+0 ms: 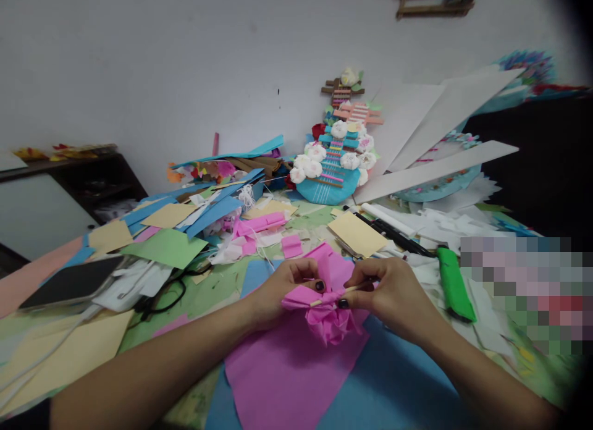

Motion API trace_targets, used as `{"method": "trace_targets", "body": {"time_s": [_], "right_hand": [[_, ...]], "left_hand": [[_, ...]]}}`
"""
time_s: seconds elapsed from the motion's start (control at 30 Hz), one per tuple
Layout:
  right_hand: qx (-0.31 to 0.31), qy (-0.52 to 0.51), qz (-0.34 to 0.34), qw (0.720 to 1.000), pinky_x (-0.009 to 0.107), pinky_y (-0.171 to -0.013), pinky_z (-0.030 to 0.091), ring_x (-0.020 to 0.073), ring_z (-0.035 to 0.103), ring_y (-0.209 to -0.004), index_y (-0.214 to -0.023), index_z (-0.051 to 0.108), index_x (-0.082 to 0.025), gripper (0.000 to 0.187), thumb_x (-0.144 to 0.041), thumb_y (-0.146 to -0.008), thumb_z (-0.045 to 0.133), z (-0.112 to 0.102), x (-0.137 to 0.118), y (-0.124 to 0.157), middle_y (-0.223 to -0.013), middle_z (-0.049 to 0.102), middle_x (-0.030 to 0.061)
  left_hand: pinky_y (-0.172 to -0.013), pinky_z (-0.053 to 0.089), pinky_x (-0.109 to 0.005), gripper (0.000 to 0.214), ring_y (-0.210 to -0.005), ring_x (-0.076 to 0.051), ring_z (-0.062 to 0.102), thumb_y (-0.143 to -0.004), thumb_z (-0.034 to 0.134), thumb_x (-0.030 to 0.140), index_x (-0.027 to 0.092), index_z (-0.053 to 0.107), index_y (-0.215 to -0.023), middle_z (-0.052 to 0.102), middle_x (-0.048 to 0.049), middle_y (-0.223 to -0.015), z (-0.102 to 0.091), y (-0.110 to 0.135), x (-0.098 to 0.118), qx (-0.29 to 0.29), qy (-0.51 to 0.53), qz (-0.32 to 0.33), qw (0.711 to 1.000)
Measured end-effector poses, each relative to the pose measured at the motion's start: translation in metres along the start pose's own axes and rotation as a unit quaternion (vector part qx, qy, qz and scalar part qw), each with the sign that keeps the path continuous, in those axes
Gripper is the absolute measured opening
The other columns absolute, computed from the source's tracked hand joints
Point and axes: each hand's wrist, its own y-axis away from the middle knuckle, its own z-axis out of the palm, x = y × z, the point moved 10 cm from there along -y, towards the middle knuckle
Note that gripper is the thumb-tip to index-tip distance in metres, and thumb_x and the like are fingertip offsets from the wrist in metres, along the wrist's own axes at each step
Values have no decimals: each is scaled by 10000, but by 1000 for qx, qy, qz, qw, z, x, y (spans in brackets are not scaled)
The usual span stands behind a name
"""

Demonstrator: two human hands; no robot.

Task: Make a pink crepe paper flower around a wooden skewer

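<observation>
Bunched pink paper [330, 325], gathered in ruffles, is between my two hands above the table. My left hand [286, 288] is closed, pinching the left part of this paper between thumb and fingers. A thin pale wooden stick [353, 288] runs through the folds, and my right hand [391, 288] is closed on it, with the thumb against the paper. Below lies a flat pink sheet [291, 380], on top of a blue sheet [403, 387]. More pink paper [334, 266] stands up behind my fingers.
Cut paper in several colours covers the table. A dark tablet-like device [74, 282] and cable lie left, a green cutter-like tool [456, 285] right. At the back stands a blue paper craft [319, 189] with white paper flowers. Long white boards [440, 170] lean beside it. The right edge is pixelated.
</observation>
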Motion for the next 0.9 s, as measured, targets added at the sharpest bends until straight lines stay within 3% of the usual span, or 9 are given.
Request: {"method": "trace_targets", "body": {"time_s": [0.23, 0.47, 0.6, 0.77, 0.9], "right_hand": [[6, 4, -10, 1000, 239, -519, 341, 117, 472, -520, -545, 610, -143, 134, -241, -600, 683, 0, -1, -1, -517, 569, -2], [-52, 24, -47, 997, 244, -565, 352, 123, 482, -587, -655, 651, -141, 161, -297, -692, 651, 5, -9, -4, -594, 583, 2], [-93, 23, -88, 991, 239, -571, 338, 122, 474, -614, -706, 652, -141, 276, -395, -784, 576, 12, -15, -3, -643, 583, 9], [-29, 98, -106, 989, 246, -498, 250, 119, 431, -512, -570, 576, -146, 553, -552, -877, 361, -3, -10, -8, -521, 508, 8], [37, 116, -22, 992, 262, -499, 271, 149, 493, -479, -509, 603, -149, 703, -678, -847, 289, -31, 13, -15, -470, 540, 47]], "left_hand": [[-579, 396, -215, 258, -588, -99, 546, -676, 758, 308, 105, 598, -684, 619, -17, -674, -3, -1, 2, 14, 11, 5, 1000], [-549, 423, -203, 187, -559, -101, 576, -609, 773, 183, 115, 616, -685, 650, -9, -649, -6, -2, 3, 25, 37, 4, 999], [-524, 420, -199, 172, -535, -101, 574, -595, 766, 172, 115, 619, -662, 646, -9, -622, -5, -2, 5, 26, 53, 5, 998], [-529, 439, -219, 148, -550, -124, 594, -577, 750, 139, 122, 625, -655, 658, -18, -635, -11, -4, 3, 40, 88, 2, 995], [-518, 427, -223, 151, -566, -145, 606, -572, 757, 129, 127, 624, -643, 669, -33, -651, -18, -4, 2, 58, 70, 4, 996]]}}
